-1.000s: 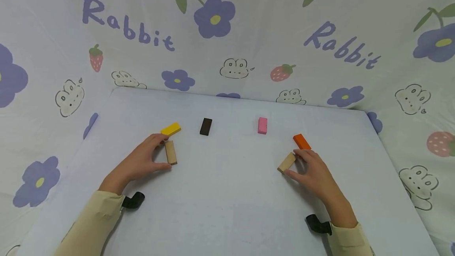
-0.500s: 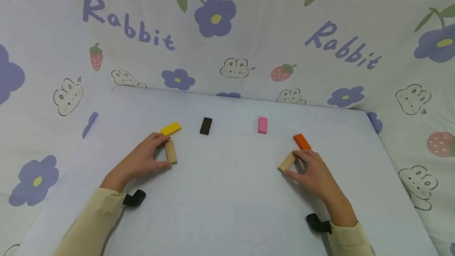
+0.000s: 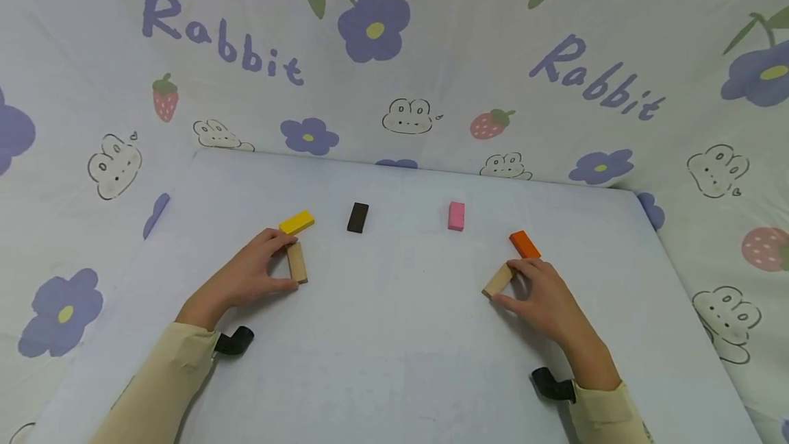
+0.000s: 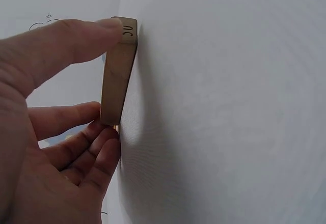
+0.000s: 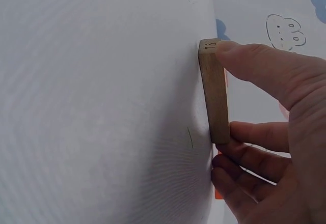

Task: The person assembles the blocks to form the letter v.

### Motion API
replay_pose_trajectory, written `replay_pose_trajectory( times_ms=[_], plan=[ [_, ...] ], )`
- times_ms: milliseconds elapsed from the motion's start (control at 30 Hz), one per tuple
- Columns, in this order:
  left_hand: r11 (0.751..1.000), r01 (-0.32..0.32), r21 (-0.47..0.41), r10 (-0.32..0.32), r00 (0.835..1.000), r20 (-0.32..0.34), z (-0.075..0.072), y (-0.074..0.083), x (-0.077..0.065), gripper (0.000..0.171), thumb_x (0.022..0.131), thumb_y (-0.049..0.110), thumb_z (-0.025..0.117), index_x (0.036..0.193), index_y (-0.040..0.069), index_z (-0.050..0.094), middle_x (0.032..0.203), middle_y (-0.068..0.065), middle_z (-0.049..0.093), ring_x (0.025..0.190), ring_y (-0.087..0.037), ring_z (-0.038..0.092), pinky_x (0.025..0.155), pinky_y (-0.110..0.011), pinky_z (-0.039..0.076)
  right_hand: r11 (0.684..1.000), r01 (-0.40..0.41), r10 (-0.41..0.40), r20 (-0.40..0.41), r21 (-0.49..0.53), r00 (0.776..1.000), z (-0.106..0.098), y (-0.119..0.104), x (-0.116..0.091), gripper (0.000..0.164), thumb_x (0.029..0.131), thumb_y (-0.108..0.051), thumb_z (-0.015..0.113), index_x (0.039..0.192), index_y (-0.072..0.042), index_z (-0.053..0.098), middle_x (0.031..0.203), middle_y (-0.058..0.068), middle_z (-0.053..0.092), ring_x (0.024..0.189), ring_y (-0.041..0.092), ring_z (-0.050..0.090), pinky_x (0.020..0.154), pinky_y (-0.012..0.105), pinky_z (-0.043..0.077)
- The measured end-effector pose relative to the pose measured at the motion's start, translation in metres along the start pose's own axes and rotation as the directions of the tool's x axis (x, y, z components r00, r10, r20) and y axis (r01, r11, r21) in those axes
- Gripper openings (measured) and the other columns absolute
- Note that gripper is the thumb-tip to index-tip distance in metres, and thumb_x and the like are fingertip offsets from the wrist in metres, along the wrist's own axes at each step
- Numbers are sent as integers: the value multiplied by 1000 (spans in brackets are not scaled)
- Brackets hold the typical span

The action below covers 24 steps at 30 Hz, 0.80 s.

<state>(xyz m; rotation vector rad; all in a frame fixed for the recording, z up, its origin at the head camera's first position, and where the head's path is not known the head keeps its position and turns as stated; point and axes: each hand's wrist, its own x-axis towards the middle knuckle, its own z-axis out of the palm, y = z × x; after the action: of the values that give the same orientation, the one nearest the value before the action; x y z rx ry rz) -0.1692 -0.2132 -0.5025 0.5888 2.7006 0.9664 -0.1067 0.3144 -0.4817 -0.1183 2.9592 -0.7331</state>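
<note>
The left hand (image 3: pixel 243 276) pinches the left wooden block (image 3: pixel 297 263) end to end, just beside the yellow block (image 3: pixel 297 223); the right hand (image 3: pixel 548 303) likewise pinches the right wooden block (image 3: pixel 498 281) near the orange block (image 3: pixel 524 244). Gripping only the ends presumably leaves the long faces free for adjusting angle. With the black block (image 3: pixel 357 218) and pink block (image 3: pixel 456 216), they form a spaced arc on the counter (image 3: pixel 394 321), probably so neither hand crosses the other.

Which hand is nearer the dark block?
Left. The left hand is left of the dark block and lower in the head view; the right hand is much farther off, to its right, past the pink block.
</note>
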Motion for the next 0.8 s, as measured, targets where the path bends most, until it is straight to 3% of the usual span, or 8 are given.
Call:
replay_pose_trajectory(
  times_ms=[800],
  plan=[
    [1000,19,-6,-19,1000,3,0,3,-2,74,86,22,93,147,-1,57,145,-20,53,134,-38,53,119,-60,39,999,-5,6,17,-32,1000,1,0,-1,69,92,-28,88,146,5,61,146,31,55,137,50,48,113,68,42]
  ],
)
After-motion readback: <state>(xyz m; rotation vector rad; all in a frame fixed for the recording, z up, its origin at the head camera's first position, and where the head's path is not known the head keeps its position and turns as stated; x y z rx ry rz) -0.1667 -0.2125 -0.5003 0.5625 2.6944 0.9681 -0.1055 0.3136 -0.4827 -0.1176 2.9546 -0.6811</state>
